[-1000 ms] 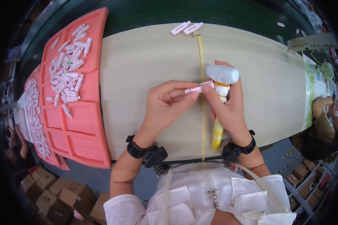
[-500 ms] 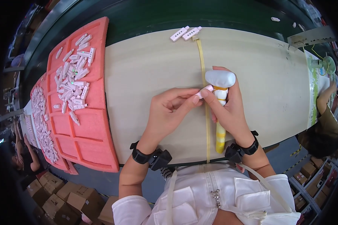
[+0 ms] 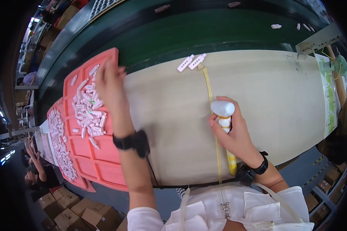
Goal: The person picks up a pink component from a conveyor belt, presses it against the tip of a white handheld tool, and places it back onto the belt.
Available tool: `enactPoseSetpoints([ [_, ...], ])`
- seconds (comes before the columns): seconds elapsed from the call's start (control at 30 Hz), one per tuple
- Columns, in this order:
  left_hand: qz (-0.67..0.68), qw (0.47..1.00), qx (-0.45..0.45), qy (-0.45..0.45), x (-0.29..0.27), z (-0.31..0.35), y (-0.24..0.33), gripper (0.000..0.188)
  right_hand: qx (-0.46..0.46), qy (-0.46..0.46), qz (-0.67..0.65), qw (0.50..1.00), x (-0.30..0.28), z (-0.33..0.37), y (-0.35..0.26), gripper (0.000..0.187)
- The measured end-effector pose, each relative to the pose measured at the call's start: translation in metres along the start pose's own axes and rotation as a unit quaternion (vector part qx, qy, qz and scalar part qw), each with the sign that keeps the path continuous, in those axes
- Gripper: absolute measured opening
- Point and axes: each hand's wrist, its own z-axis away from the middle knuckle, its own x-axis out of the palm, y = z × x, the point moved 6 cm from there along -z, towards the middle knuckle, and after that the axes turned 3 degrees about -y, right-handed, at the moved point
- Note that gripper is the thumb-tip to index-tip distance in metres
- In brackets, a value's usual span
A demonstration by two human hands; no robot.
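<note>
My right hand point(image 3: 237, 136) is closed around a mallet. The mallet has a padded white head point(image 3: 223, 109) and a yellow-taped handle point(image 3: 231, 163), and it points away from me over the pale work mat point(image 3: 173, 115). To the left, my raised left hand point(image 3: 111, 82) hovers over the far right part of a pink foam tray point(image 3: 100, 154). Motion blurs its fingers, so I cannot see whether anything is in them. Beneath and beside that hand lies a heap of small whitish plastic devices point(image 3: 89, 111), some showing a row of dark marks and a few lit green.
Two more devices point(image 3: 191, 62) rest at the mat's far edge, near a yellow tape strip point(image 3: 208, 82). Beyond runs a dark green conveyor point(image 3: 219, 32) with several loose pieces. A small green fan point(image 3: 340, 65) stands right. Cardboard boxes point(image 3: 100, 215) are on the floor, lower left.
My left hand has left the small device and my right fingers, swinging left and away to the tray. The device no longer shows at my right hand, which still grips the mallet. The view has shifted.
</note>
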Motion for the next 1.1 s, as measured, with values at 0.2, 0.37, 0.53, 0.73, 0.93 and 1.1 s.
enactPoseSetpoints([
  [0.2,-0.443,0.784,0.412,-0.139,0.147,-0.142,-0.011,0.036,-0.058,-0.009,0.041,0.997,0.006,-0.001,-0.004,0.056],
  [0.37,-0.584,0.686,0.415,-0.125,0.206,-0.163,-0.034,0.026,0.010,-0.012,0.023,1.000,-0.003,-0.004,0.003,0.057],
  [0.53,-0.480,0.790,0.279,-0.261,0.165,-0.156,-0.026,0.026,0.013,-0.028,0.007,0.999,-0.001,-0.001,-0.004,0.056],
  [0.73,-0.104,0.930,0.102,-0.337,0.091,0.005,0.013,0.021,-0.051,-0.015,0.025,0.998,-0.004,0.003,-0.008,0.053],
  [0.93,-0.017,0.949,-0.034,-0.312,0.057,0.148,-0.002,0.025,-0.016,-0.059,0.024,0.998,0.008,0.007,-0.017,0.048],
  [1.1,-0.147,0.937,0.108,-0.299,0.062,0.182,-0.002,0.027,-0.027,-0.084,0.095,0.992,0.021,0.010,-0.009,0.045],
])
